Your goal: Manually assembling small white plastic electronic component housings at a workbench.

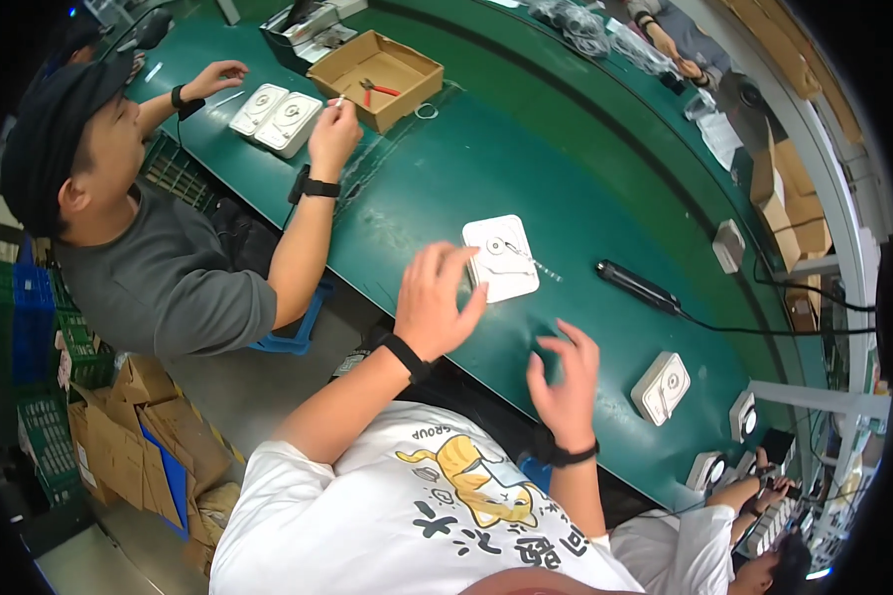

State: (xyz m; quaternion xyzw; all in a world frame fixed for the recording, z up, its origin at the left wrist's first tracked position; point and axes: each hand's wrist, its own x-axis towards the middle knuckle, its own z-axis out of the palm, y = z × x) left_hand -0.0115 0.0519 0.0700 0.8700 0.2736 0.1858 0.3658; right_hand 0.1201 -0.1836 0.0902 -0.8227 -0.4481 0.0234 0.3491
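A white, rounded-square unit lies on the green bench in front of me, with a round hub and a thin curved wire on its face. A short, pale striped piece sticks out past its right edge. My left hand is at the unit's left edge, thumb and fingers apart; whether the fingertips touch it is hard to tell. To the lower right of the unit, my right hand hovers over the bench's near edge with fingers spread and nothing in it.
Right of the unit lies a black corded pen-shaped power tool. Another white unit stands farther right. At left, a co-worker sits by two white units and a cardboard box holding red-handled pliers.
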